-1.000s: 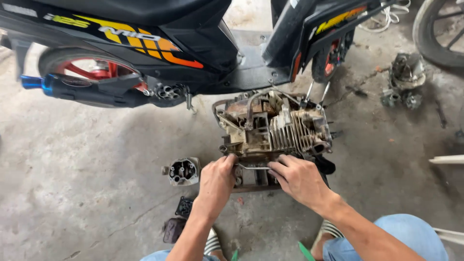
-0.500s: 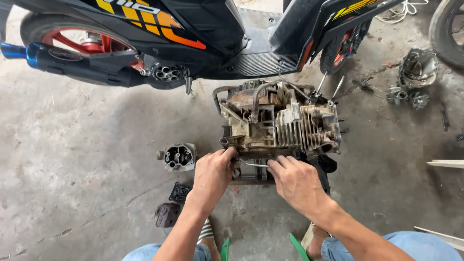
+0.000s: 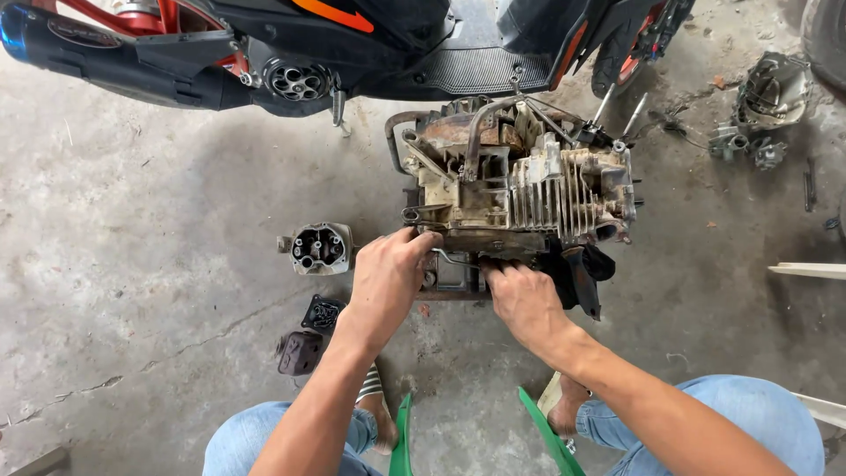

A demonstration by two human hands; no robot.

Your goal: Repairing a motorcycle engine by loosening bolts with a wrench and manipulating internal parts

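Head view, looking down at a concrete floor (image 3: 132, 264). Engine block (image 3: 520, 189) sits on the floor just ahead of both hands, long axis running left to right, finned cylinder toward the right end.

Left hand (image 3: 388, 273): fingers curled shut over the block's near left lower edge, touching the casing.

Right hand (image 3: 524, 300): fingers tucked under the near lower edge at mid-block; whether that grip is closed on anything I cannot tell, fingertips hidden.

Thin bent metal rod (image 3: 454, 260) lies between the two hands, at the block's edge; the left is slightly nearer its end.

Nearby: round cylinder part (image 3: 319, 248) just left of the left hand; two small dark parts (image 3: 308, 339) near the left forearm; scooter (image 3: 352, 53) behind the block; loose engine parts (image 3: 758, 106) well apart, upper right.
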